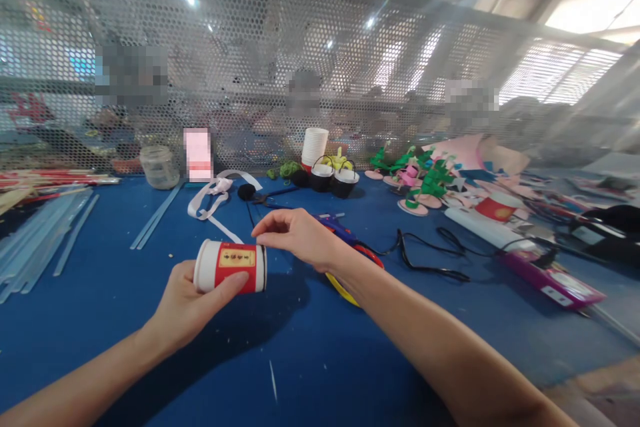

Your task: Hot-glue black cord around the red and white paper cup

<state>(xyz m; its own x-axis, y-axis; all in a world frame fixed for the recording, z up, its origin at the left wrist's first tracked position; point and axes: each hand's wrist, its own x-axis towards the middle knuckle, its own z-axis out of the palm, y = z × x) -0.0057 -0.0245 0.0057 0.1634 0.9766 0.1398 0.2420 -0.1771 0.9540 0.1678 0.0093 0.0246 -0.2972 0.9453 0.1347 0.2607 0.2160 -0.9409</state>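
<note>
My left hand is closed around a red and white paper cup with a yellow label, held on its side above the blue table. My thumb presses on its red band. A dark line of yarn runs round the cup's right end. At that end, my right hand pinches thin black yarn between thumb and fingertips. The strand leads back towards a small black yarn ball. White ribbon lies behind the cup. Under my right forearm are scissors with red and yellow handles, partly hidden, and a blue tool.
Clear plastic strips and a glass jar are at left. Black-wrapped cups and stacked white cups stand at the back. Green and pink craft pieces, a power strip and black cable lie right.
</note>
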